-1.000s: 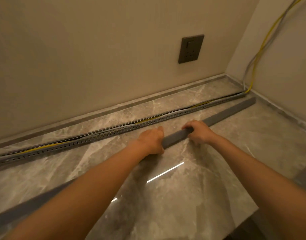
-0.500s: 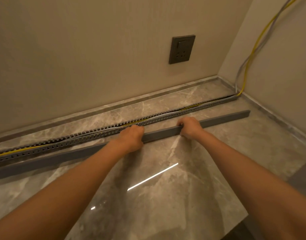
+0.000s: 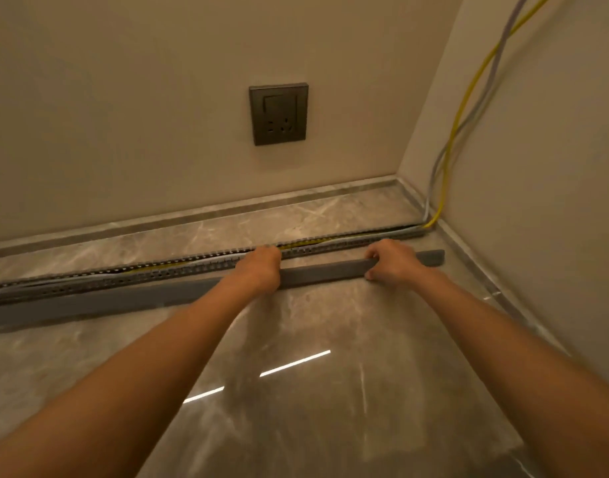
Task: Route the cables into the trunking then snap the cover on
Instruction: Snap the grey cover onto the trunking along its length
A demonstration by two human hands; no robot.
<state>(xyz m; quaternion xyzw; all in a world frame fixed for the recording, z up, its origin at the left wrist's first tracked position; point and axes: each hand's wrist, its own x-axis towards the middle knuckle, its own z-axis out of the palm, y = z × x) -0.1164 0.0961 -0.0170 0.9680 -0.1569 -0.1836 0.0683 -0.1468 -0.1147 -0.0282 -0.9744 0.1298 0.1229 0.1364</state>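
Observation:
A long grey slotted trunking point(image 3: 178, 269) lies on the marble floor along the back wall, with a yellow cable point(image 3: 301, 243) and grey cables inside it. The long grey cover point(image 3: 323, 272) lies just in front of the trunking and parallel to it. My left hand point(image 3: 260, 267) grips the cover near its middle. Farther right, near the cover's right end, my right hand point(image 3: 391, 262) is closed on it too. The cables point(image 3: 449, 160) leave the trunking at the corner and climb the right wall.
A dark wall socket point(image 3: 278, 114) sits on the back wall above the trunking. A stone skirting point(image 3: 192, 219) runs along both walls. The glossy marble floor point(image 3: 296, 391) spreads in front of me, with a light streak reflected in it.
Both hands have carried the cover away from me toward the back wall. It has swung from a slant to lie parallel with the trunking, right beside it.

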